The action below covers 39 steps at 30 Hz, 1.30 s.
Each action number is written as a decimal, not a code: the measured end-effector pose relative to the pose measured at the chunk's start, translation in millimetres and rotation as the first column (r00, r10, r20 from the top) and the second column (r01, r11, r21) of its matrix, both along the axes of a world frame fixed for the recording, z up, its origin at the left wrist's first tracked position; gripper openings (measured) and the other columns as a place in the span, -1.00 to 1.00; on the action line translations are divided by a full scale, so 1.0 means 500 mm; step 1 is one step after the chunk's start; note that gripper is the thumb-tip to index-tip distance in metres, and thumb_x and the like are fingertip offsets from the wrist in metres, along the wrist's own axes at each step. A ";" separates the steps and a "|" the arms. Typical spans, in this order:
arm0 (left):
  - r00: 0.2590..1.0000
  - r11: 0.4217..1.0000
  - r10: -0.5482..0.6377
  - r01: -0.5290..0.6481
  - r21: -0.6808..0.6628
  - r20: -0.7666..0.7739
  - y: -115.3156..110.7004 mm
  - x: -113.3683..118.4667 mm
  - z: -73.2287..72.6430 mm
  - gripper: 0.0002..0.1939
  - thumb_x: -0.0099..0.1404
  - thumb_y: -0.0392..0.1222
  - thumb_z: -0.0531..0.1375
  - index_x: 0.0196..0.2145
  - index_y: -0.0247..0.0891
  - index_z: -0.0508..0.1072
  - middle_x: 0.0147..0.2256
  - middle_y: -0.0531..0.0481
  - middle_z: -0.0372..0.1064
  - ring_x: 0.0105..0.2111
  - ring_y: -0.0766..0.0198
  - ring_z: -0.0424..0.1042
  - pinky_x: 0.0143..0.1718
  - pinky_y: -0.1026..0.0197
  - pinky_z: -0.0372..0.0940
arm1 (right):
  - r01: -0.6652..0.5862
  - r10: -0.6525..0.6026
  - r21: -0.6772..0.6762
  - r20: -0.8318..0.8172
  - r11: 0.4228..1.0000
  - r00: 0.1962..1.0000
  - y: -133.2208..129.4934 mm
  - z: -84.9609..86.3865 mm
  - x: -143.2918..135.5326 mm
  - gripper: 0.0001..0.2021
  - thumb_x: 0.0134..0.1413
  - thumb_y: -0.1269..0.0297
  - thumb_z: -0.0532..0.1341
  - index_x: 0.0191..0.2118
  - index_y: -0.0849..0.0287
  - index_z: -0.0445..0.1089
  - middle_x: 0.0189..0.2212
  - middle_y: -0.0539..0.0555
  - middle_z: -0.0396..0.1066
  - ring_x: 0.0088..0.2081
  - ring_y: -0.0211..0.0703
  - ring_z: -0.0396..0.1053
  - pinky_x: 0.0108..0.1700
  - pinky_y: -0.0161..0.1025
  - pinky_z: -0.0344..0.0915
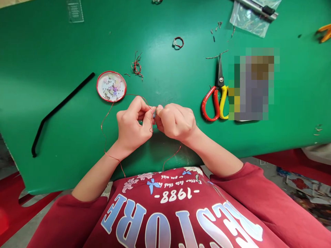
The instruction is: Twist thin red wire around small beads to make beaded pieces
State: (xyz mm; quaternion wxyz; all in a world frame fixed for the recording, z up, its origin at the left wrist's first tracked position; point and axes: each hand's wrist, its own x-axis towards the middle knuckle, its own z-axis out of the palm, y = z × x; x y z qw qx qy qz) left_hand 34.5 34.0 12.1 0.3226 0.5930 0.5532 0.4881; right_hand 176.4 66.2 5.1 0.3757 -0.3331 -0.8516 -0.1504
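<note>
Two hands meet at frame centre, the left hand point(133, 124) and right hand point(176, 121) both pinched shut on the thin red wire point(104, 137), apparently threading a bead; the next move needs steady fingertips.

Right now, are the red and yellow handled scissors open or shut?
Shut: the red and yellow handled scissors lie flat on the green table, blades together, handles touching.

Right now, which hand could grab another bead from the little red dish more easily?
Probably the left hand. The dish lies just up and left of it, while the right hand sits farther off, with the left hand between. Both hands pinch the red wire.
</note>
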 end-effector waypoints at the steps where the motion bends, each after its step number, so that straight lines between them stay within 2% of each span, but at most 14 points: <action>1: 1.000 1.000 0.000 0.000 -0.017 0.009 0.000 -0.001 0.000 -0.69 0.37 -0.12 0.23 -0.45 -0.19 0.20 -0.59 0.19 0.34 -0.70 0.50 0.33 -0.66 0.44 0.25 | 0.007 -0.007 0.027 0.005 1.000 1.000 0.002 -0.001 0.000 -0.67 0.26 0.52 0.08 -0.53 0.11 0.14 -0.70 -0.11 0.04 -0.61 -0.31 -0.01 -0.54 -0.26 -0.07; 4: 0.997 0.996 -0.004 0.010 -0.085 0.074 0.002 -0.004 0.000 -0.71 0.38 -0.13 0.22 -0.43 -0.19 0.20 -0.60 0.22 0.32 -0.71 0.51 0.33 -0.66 0.45 0.24 | -0.018 0.018 0.032 -0.007 0.999 1.000 0.013 -0.007 0.002 -0.69 0.28 0.49 0.09 -0.50 0.10 0.15 -0.69 -0.11 0.10 -0.62 -0.31 0.03 -0.55 -0.27 -0.03; 7: 0.980 0.991 -0.030 0.055 -0.123 0.199 0.006 -0.007 0.002 -0.73 0.41 -0.11 0.20 -0.40 -0.20 0.23 -0.61 0.23 0.33 -0.70 0.51 0.35 -0.65 0.45 0.25 | -0.096 0.097 0.022 -0.057 0.995 0.994 0.026 -0.011 0.009 -0.79 0.28 0.46 0.13 -0.39 0.11 0.22 -0.66 -0.11 0.15 -0.60 -0.31 0.07 -0.56 -0.28 0.04; 9: 0.958 0.988 -0.049 0.088 -0.126 0.284 0.010 -0.008 0.005 -0.73 0.41 -0.08 0.20 -0.39 -0.20 0.24 -0.61 0.23 0.37 -0.70 0.50 0.37 -0.65 0.45 0.26 | -0.169 0.161 -0.058 -0.130 0.984 0.978 0.030 -0.010 0.016 -0.89 0.27 0.45 0.15 -0.28 0.12 0.27 -0.62 -0.11 0.20 -0.59 -0.32 0.12 -0.54 -0.30 0.12; 11: 0.935 0.984 -0.048 0.104 -0.143 0.352 0.014 -0.008 0.010 -0.71 0.40 -0.04 0.22 -0.39 -0.20 0.25 -0.59 0.22 0.41 -0.69 0.49 0.41 -0.64 0.45 0.29 | -0.247 0.197 -0.212 -0.229 0.946 0.953 0.030 -0.003 0.024 -0.91 0.28 0.44 0.13 -0.15 0.13 0.30 -0.54 -0.09 0.31 -0.54 -0.32 0.21 -0.47 -0.31 0.22; 14: 0.896 0.977 -0.016 0.109 -0.184 0.444 0.019 -0.009 0.015 -0.68 0.37 0.03 0.24 -0.38 -0.20 0.26 -0.55 0.20 0.45 -0.65 0.47 0.45 -0.61 0.42 0.35 | -0.334 0.167 -0.476 -0.360 0.813 0.918 0.029 0.012 0.034 -0.79 0.26 0.43 0.09 -0.02 0.16 0.31 -0.42 -0.04 0.41 -0.46 -0.32 0.31 -0.37 -0.30 0.32; 18: 0.832 0.964 0.032 0.120 -0.236 0.553 0.024 -0.013 0.017 -0.68 0.33 0.03 0.28 -0.37 -0.20 0.29 -0.52 0.19 0.49 -0.59 0.43 0.52 -0.53 0.38 0.45 | -0.414 0.081 -0.681 -0.464 0.604 0.882 0.034 0.026 0.037 -0.84 0.24 0.45 0.07 -0.16 0.18 0.38 -0.43 -0.05 0.41 -0.44 -0.34 0.32 -0.34 -0.31 0.32; 21: 0.782 0.955 0.063 0.132 -0.264 0.621 0.025 -0.016 0.017 -0.68 0.31 0.02 0.31 -0.36 -0.21 0.30 -0.48 0.18 0.53 -0.55 0.40 0.57 -0.44 0.35 0.51 | -0.485 0.070 -0.716 -0.525 0.501 0.848 0.039 0.030 0.033 -0.89 0.25 0.38 0.13 -0.26 0.19 0.39 -0.44 -0.05 0.41 -0.45 -0.35 0.30 -0.35 -0.33 0.28; 25: 0.739 0.940 0.100 0.149 -0.306 0.666 0.026 -0.021 0.019 -0.65 0.27 0.03 0.35 -0.37 -0.23 0.30 -0.43 0.16 0.58 -0.47 0.35 0.63 -0.31 0.31 0.56 | -0.529 0.045 -0.733 -0.567 0.426 0.822 0.043 0.034 0.032 -0.84 0.29 0.29 0.15 -0.30 0.20 0.40 -0.45 -0.04 0.40 -0.45 -0.36 0.26 -0.35 -0.33 0.22; 30: 0.716 0.929 0.126 0.159 -0.335 0.687 0.027 -0.024 0.020 -0.64 0.26 0.03 0.36 -0.35 -0.23 0.30 -0.39 0.13 0.61 -0.30 0.27 0.68 -0.12 0.23 0.59 | -0.530 0.028 -0.777 -0.555 0.340 0.831 0.050 0.037 0.037 -0.73 0.35 0.21 0.09 -0.38 0.20 0.36 -0.48 -0.02 0.33 -0.43 -0.33 0.22 -0.34 -0.30 0.16; 36: 0.666 0.924 0.135 0.182 -0.335 0.734 0.029 -0.024 0.019 -0.64 0.24 0.02 0.37 -0.33 -0.22 0.30 -0.37 0.12 0.61 -0.16 0.19 0.67 0.01 0.13 0.57 | -0.569 -0.060 -0.818 -0.574 0.084 0.816 0.045 0.038 0.037 -0.77 0.29 0.20 0.18 -0.38 0.19 0.32 -0.51 -0.06 0.36 -0.46 -0.35 0.28 -0.39 -0.33 0.17; 39: 0.645 0.917 0.137 0.204 -0.342 0.752 0.030 -0.023 0.021 -0.63 0.22 0.02 0.39 -0.32 -0.22 0.30 -0.38 0.13 0.61 -0.18 0.19 0.67 -0.01 0.15 0.57 | -0.606 -0.141 -0.795 -0.600 -0.001 0.787 0.043 0.041 0.035 -0.70 0.27 0.14 0.22 -0.44 0.19 0.31 -0.56 -0.08 0.35 -0.50 -0.39 0.26 -0.43 -0.37 0.15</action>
